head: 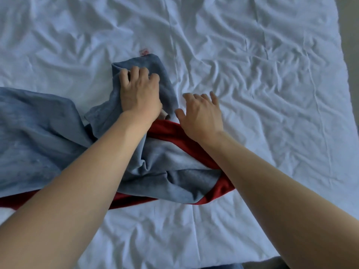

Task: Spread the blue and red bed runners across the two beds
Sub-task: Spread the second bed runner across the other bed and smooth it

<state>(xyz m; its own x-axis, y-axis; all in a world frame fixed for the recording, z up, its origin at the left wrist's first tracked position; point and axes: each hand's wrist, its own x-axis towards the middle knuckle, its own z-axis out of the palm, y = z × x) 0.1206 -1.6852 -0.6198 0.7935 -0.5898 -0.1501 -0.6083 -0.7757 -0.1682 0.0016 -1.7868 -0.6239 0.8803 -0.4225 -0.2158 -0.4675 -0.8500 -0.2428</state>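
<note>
Left hand (138,92) grips a bunched end of the blue runner (38,136) near the middle of the bed (272,74); the rest trails crumpled to the bed's left edge. Right hand (201,115) hovers just beside it, fingers loose, holding nothing. Red runner (194,144) lies mostly under the blue.

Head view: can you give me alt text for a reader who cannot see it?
The left hand grips a bunched blue runner on a wrinkled white bed. The right hand hovers open beside it, above the red runner lying underneath.
</note>
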